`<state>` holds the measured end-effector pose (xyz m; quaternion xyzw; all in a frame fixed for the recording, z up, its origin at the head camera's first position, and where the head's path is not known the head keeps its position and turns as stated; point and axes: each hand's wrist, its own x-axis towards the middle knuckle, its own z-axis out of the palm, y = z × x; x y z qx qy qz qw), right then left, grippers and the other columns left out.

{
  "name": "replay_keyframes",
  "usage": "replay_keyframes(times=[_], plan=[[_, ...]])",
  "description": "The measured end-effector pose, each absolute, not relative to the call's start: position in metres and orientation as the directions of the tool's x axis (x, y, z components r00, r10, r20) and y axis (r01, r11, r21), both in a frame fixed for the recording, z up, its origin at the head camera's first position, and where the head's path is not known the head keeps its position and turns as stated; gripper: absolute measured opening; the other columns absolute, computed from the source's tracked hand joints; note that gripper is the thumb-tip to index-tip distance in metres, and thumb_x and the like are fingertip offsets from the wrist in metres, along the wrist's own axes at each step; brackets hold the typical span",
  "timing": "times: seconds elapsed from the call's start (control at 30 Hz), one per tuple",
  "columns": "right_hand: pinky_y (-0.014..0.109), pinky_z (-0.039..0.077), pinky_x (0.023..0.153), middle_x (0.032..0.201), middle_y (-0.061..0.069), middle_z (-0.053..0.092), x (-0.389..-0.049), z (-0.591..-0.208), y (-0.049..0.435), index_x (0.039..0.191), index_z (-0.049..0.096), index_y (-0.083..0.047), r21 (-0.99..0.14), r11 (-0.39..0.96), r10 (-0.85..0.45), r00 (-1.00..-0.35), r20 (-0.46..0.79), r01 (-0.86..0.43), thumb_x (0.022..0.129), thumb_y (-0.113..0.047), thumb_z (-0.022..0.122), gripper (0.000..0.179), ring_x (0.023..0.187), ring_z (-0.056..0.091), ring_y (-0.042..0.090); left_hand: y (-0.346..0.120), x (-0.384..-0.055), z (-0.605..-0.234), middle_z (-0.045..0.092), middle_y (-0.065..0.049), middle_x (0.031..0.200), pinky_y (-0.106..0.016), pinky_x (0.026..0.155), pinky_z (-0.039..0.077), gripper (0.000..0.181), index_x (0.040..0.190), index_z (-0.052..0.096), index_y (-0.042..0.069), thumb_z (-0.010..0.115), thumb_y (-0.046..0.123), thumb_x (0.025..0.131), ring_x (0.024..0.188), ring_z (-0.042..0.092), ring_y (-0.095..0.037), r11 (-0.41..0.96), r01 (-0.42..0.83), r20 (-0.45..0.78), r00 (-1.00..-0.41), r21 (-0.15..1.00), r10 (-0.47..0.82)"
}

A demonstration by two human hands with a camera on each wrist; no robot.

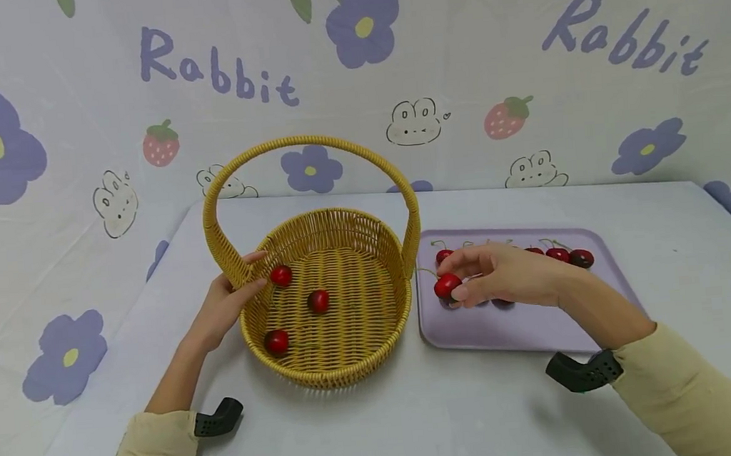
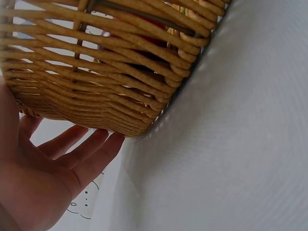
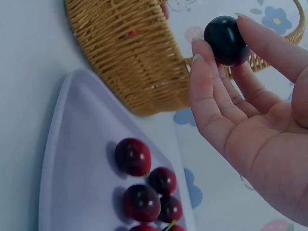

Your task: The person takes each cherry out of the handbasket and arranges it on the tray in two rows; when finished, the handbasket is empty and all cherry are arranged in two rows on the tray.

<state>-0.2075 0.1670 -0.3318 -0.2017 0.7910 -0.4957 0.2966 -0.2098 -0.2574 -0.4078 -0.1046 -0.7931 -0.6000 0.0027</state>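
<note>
Pale table, lilac tray and a printed backdrop

A flat lilac plastic tray [image 1: 541, 329] lies right of centre on the pale grey cloth-covered table [image 1: 419, 424], with a cluster of loose glossy red cherries [image 1: 558, 254] along its far edge, the rightmost dark cherry [image 1: 580, 258] almost maroon. Behind the table hangs a white fabric backdrop [image 1: 455, 56] printed with purple flowers [image 1: 362, 24], pink strawberries [image 1: 160, 144], outlined rabbits and purple "Rabbit" lettering [image 1: 218, 71].

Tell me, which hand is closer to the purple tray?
The right hand. It hovers over the purple tray, pinching a cherry. The left hand rests against the basket, beyond its far side.
</note>
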Motion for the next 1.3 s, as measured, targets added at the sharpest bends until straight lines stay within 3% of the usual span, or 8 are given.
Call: replay_keyframes(times=[0.17,0.33,0.77,0.9,1.03,1.3], plan=[[0.044,0.046,0.091,0.114,0.018,0.055,-0.209,-0.342,0.186,0.125,0.05,0.0,-0.93,0.368,-0.612,-0.747,-0.26,0.022,0.09,-0.015,0.067,0.042,0.105,0.056,0.041,-0.257,-0.21,-0.408,0.042,-0.022,0.141,-0.05,0.101,0.032,0.05,0.145,0.039,0.007,0.053,0.015,0.097,0.124,0.041,-0.033,0.255,0.177,0.136,-0.976,0.951,0.17],[0.036,0.049,0.089,0.112,0.017,0.055,-0.211,-0.351,0.205,0.125,0.046,0.005,-0.948,0.307,-0.596,-0.761,-0.257,0.08,0.091,-0.01,0.064,0.041,0.103,0.061,0.031,-0.257,-0.209,-0.407,0.043,-0.023,0.139,-0.05,0.101,0.032,0.05,0.145,0.038,0.006,0.053,0.015,0.098,0.123,0.042,-0.033,0.262,0.178,0.137,-0.976,0.948,0.168],[0.034,0.049,0.087,0.103,0.011,0.053,-0.211,-0.369,0.242,0.119,0.051,-0.003,-0.964,0.214,-0.521,-0.817,-0.249,0.157,0.092,-0.004,0.061,0.028,0.094,0.063,0.02,-0.26,-0.21,-0.412,0.044,-0.022,0.139,-0.047,0.099,0.034,0.049,0.145,0.039,0.007,0.051,0.017,0.099,0.122,0.044,-0.032,0.283,0.195,0.153,-0.975,0.939,0.164],[0.034,0.049,0.087,0.105,0.011,0.052,-0.212,-0.376,0.253,0.12,0.05,-0.003,-0.966,0.204,-0.501,-0.83,-0.244,0.161,0.094,-0.004,0.058,0.027,0.097,0.064,0.023,-0.26,-0.209,-0.412,0.044,-0.022,0.138,-0.045,0.098,0.036,0.048,0.145,0.039,0.007,0.051,0.017,0.099,0.121,0.045,-0.031,0.286,0.19,0.148,-0.976,0.939,0.16],[0.035,0.05,0.087,0.107,0.012,0.056,-0.212,-0.382,0.262,0.124,0.046,0.003,-0.964,0.212,-0.465,-0.851,-0.242,0.158,0.094,-0.005,0.057,0.033,0.099,0.064,0.027,-0.259,-0.209,-0.41,0.044,-0.022,0.138,-0.045,0.099,0.035,0.048,0.145,0.039,0.007,0.05,0.015,0.099,0.121,0.045,-0.032,0.28,0.187,0.147,-0.977,0.942,0.156],[0.03,0.05,0.085,0.106,0.007,0.062,-0.211,-0.39,0.275,0.13,0.037,0.012,-0.949,0.275,-0.406,-0.876,-0.262,0.156,0.095,-0.008,0.057,0.044,0.097,0.064,0.018,-0.257,-0.208,-0.408,0.044,-0.023,0.138,-0.046,0.1,0.034,0.048,0.145,0.038,0.007,0.05,0.014,0.099,0.122,0.044,-0.032,0.273,0.182,0.142,-0.977,0.945,0.16]])
